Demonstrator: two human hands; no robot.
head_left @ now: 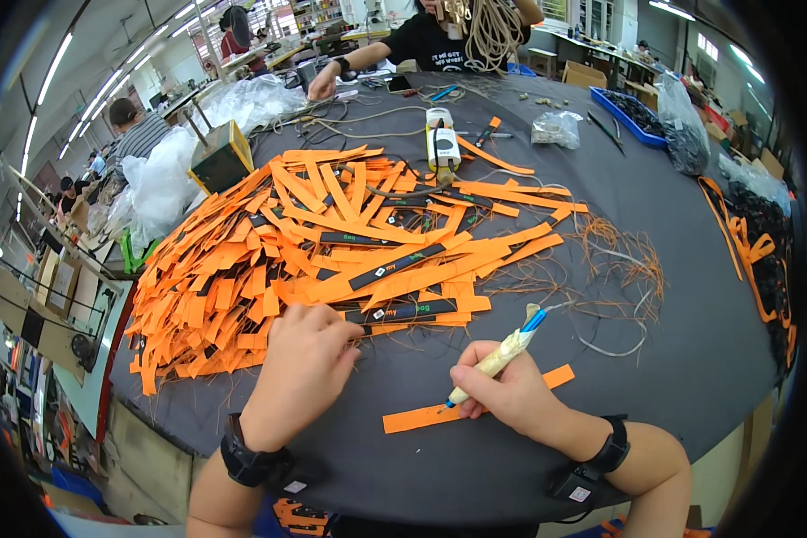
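A large heap of orange webbing straps (242, 269), many with black label sections, spreads over the table. At its near edge my left hand (305, 368) has curled fingers, closed at the end of a strap with a black label (403, 312); the fingertips are partly hidden. My right hand (511, 394) grips a pen-shaped tool (504, 352) wrapped in cream tape, with blue at both ends. Its tip points down at a single orange strap (412, 419) lying flat and slanted before me. The right fingers also rest by that strap, covering its middle.
Loose orange threads (619, 255) tangle right of the heap. Behind it lie a white power strip (442, 143) and cords. A yellow-edged metal block (222, 160), clear plastic bags (251, 103) and a blue tray (632, 117) line the far side. A co-worker's hand (323, 83) rests across the table.
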